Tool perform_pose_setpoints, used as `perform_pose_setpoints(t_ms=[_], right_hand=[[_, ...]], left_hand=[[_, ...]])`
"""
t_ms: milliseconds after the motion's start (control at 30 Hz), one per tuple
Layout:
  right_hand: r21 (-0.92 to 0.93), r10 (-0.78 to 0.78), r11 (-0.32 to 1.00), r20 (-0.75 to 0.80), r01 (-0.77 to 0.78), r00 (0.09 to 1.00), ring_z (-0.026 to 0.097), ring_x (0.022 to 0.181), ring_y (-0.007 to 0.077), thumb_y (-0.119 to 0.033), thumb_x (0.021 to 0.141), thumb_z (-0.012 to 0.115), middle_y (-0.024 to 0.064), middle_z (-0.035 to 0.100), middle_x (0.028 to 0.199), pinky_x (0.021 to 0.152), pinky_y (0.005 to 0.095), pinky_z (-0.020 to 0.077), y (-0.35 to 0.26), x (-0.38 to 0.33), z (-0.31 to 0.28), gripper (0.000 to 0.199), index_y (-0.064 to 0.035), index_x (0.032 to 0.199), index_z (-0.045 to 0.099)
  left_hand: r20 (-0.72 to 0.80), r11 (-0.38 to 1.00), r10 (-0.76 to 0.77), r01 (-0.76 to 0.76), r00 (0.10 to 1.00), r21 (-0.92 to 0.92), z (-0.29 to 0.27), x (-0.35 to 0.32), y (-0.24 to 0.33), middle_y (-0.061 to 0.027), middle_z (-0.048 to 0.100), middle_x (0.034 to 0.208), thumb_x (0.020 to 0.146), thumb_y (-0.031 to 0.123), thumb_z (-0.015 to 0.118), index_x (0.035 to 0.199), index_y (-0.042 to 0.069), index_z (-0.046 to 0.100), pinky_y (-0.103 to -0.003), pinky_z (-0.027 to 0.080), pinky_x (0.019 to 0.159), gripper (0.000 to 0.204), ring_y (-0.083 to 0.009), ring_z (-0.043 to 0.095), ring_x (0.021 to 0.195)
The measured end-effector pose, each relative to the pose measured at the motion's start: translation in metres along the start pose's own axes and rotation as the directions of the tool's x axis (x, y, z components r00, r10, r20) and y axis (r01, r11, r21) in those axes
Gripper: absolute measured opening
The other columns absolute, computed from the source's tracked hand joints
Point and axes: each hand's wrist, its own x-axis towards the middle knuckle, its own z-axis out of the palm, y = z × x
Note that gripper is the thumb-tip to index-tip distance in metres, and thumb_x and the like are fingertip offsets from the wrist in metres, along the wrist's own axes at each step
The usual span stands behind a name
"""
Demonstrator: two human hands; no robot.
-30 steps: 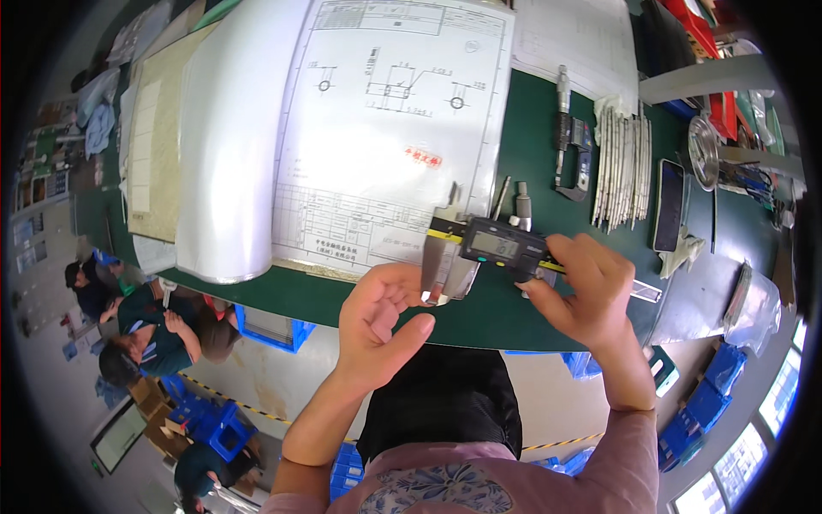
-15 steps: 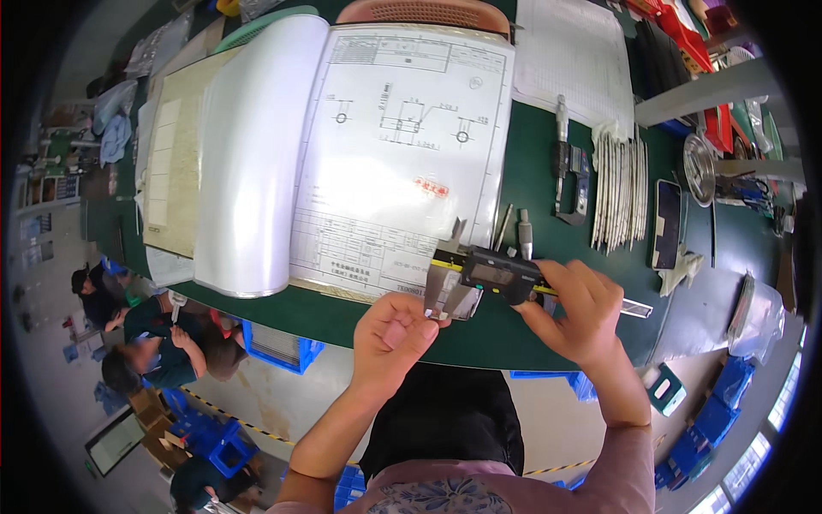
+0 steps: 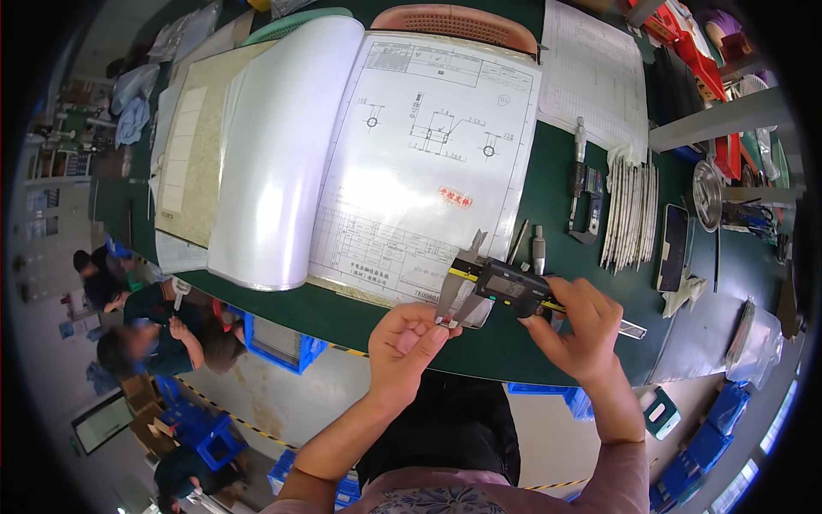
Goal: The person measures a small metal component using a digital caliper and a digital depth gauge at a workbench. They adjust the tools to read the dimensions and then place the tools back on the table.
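My right hand is closed around a black digital caliper, thumb below its body and fingers over the beam. The caliper lies tilted over the table's front edge, its measuring jaws pointing toward me. My left hand pinches thumb and forefinger together at the jaw tips. Something tiny shows at those fingertips, too small to name. Just beyond the caliper lies an open binder with a technical drawing in a clear sleeve. The small display is unreadable.
Right of the drawing lie a micrometer, a row of thin pale strips and a phone. A metal dish stands farther right. Blue crates sit below the table edge; co-workers are at the left.
The view has shifted, so the table and its things appear farther right and slightly lower. Both hands keep their hold at the caliper.
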Motion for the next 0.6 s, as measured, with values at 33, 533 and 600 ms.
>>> perform_pose_setpoints(t_ms=[33, 533, 600], right_hand=[[0.007, -0.002, 1.000, -0.003, 0.002, 1.000, 0.049, 0.045, 0.0179, -0.019, 0.058, 0.074, 0.0043, 0.049, 0.059, 0.040, 0.0272, 0.0383, 0.0000, -0.0003, 0.0010, 0.037, -0.0014, 0.086, 0.058], [0.060, 0.032, 0.998, 0.006, -0.033, 0.999, 0.049, 0.044, 0.0158, -0.018, 0.060, 0.074, 0.0039, 0.050, 0.059, 0.039, 0.0255, 0.0390, 0.0008, -0.0016, 0.0031, 0.035, -0.0017, 0.086, 0.058], [0.069, 0.040, 0.997, 0.007, -0.041, 0.999, 0.049, 0.044, 0.0158, -0.018, 0.060, 0.074, 0.0038, 0.050, 0.059, 0.040, 0.0254, 0.0393, 0.0011, -0.0021, 0.0036, 0.035, -0.0019, 0.087, 0.058]], left_hand=[[-0.010, 1.000, -0.001, 0.001, 1.000, 0.018, 0.0003, -0.0005, 0.0000, -0.0097, 0.058, 0.091, 0.081, 0.008, 0.057, 0.094, 0.001, 0.051, -0.033, 0.047, 0.077, 0.016, -0.0172, 0.058, 0.082], [0.029, 1.000, -0.008, 0.008, 1.000, 0.010, -0.0009, -0.0028, -0.0008, -0.0093, 0.058, 0.091, 0.083, 0.010, 0.054, 0.095, 0.002, 0.051, -0.033, 0.047, 0.076, 0.014, -0.0167, 0.057, 0.082], [0.022, 1.000, -0.010, 0.010, 1.000, 0.010, -0.0006, -0.0026, -0.0012, -0.0094, 0.058, 0.091, 0.083, 0.010, 0.054, 0.095, 0.002, 0.051, -0.033, 0.047, 0.076, 0.014, -0.0167, 0.057, 0.082]])
